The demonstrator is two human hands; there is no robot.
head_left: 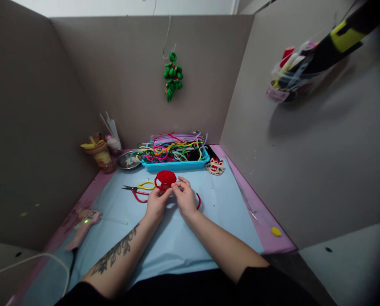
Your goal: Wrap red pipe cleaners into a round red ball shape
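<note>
A red fuzzy pipe-cleaner piece, rounded and with a gap in its side, is held up over the blue sheet. My left hand pinches its lower edge from the left. On the right, my right hand pinches the same edge with thumb and index finger, its other fingers loosely bent. A loose red pipe-cleaner end curves out beside my right wrist; I cannot tell whether it joins the piece. Just left of my left hand lie scissors with yellow and red handles, blades apart.
A blue tray of colourful pipe cleaners stands behind, with a metal bowl at its left and a cream-and-red face ornament at its right. A pink glue gun lies left. Grey partitions surround the table; a green ornament hangs behind.
</note>
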